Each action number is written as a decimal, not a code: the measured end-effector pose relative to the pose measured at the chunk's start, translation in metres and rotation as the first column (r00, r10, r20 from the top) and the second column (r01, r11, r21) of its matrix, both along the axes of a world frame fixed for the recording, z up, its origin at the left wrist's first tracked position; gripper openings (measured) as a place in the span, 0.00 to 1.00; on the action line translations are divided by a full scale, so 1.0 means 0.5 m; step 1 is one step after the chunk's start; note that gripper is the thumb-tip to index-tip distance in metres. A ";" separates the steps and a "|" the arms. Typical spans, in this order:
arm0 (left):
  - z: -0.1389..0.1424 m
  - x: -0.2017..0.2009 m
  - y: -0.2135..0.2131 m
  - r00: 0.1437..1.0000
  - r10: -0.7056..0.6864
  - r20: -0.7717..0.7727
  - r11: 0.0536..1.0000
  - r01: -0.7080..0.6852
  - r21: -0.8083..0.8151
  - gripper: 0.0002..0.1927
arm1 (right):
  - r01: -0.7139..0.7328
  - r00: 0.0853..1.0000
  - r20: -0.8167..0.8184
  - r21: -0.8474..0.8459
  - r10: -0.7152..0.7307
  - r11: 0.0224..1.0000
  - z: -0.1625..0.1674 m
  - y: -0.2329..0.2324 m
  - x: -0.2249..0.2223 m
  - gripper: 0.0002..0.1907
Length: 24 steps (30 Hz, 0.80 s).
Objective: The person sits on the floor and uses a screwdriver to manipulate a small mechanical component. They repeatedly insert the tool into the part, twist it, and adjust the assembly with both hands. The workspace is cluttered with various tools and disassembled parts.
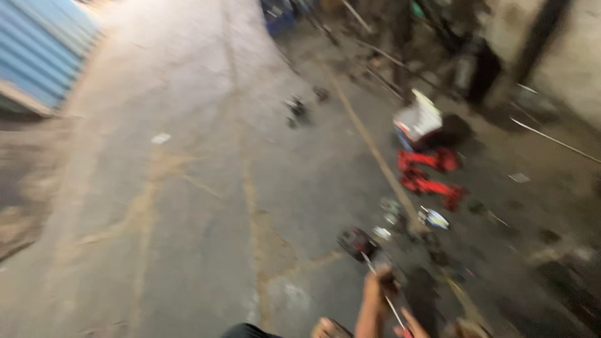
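The frame is heavily blurred. My left hand [378,283] reaches forward over the concrete floor, close to a dark round metal part [358,243]; whether it grips anything is unclear. My right hand [410,324] sits at the bottom edge, fingers around the lower end of a thin metal rod-like tool [383,293] that slants up towards the round part. Small shiny parts [433,218] lie just beyond on the floor.
A red metal tool [428,176] and a white box [417,119] lie on the floor at right. Long thin rods [551,139] and dark clutter line the far right wall. A blue corrugated sheet [44,50] stands upper left. A foot [328,328] shows at the bottom.
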<state>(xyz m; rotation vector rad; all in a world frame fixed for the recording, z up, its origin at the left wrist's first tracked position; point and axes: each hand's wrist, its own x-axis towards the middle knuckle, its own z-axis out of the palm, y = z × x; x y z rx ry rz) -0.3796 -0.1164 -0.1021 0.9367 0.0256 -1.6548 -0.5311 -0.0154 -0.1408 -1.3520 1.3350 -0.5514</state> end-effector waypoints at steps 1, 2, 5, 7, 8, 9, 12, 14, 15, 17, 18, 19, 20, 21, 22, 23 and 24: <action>-0.007 0.000 0.010 0.995 -0.044 0.085 0.997 0.049 -0.062 0.11 | -0.006 0.998 0.057 -0.048 0.009 0.999 -0.011 0.012 -0.010 0.32; -0.008 0.001 0.014 0.999 0.013 -0.039 1.000 -0.013 0.017 0.08 | -0.004 0.995 0.102 -0.071 0.012 0.997 -0.015 0.032 -0.026 0.33; 0.013 0.013 0.023 0.994 0.042 -0.096 0.995 -0.050 -0.087 0.23 | 0.048 0.992 0.120 0.009 -0.049 0.999 0.010 0.057 -0.031 0.29; 0.044 0.018 0.022 0.995 0.045 -0.084 0.991 -0.055 -0.120 0.25 | 0.096 0.992 0.073 0.134 -0.106 0.986 0.069 0.053 -0.018 0.22; 0.061 0.021 0.021 0.996 0.052 -0.072 0.988 -0.062 -0.141 0.26 | 0.114 0.985 0.109 0.169 -0.133 0.979 0.109 0.046 -0.012 0.22; 0.077 0.023 0.020 0.998 0.031 -0.060 0.988 -0.040 -0.150 0.30 | 0.130 0.976 0.146 0.201 -0.160 0.971 0.155 0.039 -0.007 0.21; 0.103 0.027 0.014 0.999 0.004 -0.054 0.975 -0.016 -0.220 0.43 | 0.180 0.983 0.023 0.121 -0.184 0.976 0.297 0.032 -0.007 0.26; 0.099 0.030 0.004 0.996 0.019 -0.087 0.946 -0.046 -0.321 0.49 | 0.217 0.975 -0.041 0.017 -0.216 0.976 0.371 0.043 -0.007 0.25; 0.092 0.032 -0.001 0.998 0.032 -0.050 0.952 -0.045 -0.302 0.45 | 0.243 0.969 -0.028 -0.022 -0.244 0.970 0.397 0.056 -0.005 0.23; 0.076 0.035 -0.012 0.998 0.052 0.024 0.964 -0.044 -0.263 0.38 | 0.375 0.925 0.059 -0.310 -0.376 0.874 0.424 0.079 0.003 0.17; 0.069 0.035 -0.016 0.998 0.054 0.015 0.963 -0.048 -0.264 0.37 | 0.465 0.876 0.163 -0.533 -0.454 0.707 0.425 0.087 0.010 0.14; 0.064 0.033 -0.018 0.998 0.055 0.008 0.963 -0.051 -0.263 0.36 | 0.529 0.822 0.282 -0.701 -0.496 0.478 0.420 0.091 0.014 0.11; 0.061 0.030 -0.019 0.999 0.054 0.003 0.965 -0.052 -0.259 0.35 | 0.556 0.825 0.347 -0.642 -0.447 0.528 0.408 0.092 0.017 0.13; 0.061 0.024 -0.020 0.998 0.056 -0.019 0.970 -0.059 -0.236 0.36 | 0.579 0.815 0.418 -0.579 -0.401 0.574 0.392 0.085 0.019 0.16; 0.063 0.017 -0.020 0.998 0.057 -0.039 0.975 -0.064 -0.214 0.36 | 0.595 0.795 0.489 -0.514 -0.359 0.617 0.374 0.078 0.016 0.19; 0.067 0.008 -0.020 0.997 0.051 -0.060 0.979 -0.062 -0.196 0.36 | 0.421 0.907 0.188 -0.403 -0.377 0.812 0.354 0.071 0.018 0.20; 0.071 -0.003 -0.019 0.997 0.072 -0.035 0.987 -0.076 -0.139 0.35 | 0.271 0.947 -0.116 -0.208 -0.299 0.940 0.333 0.058 0.017 0.21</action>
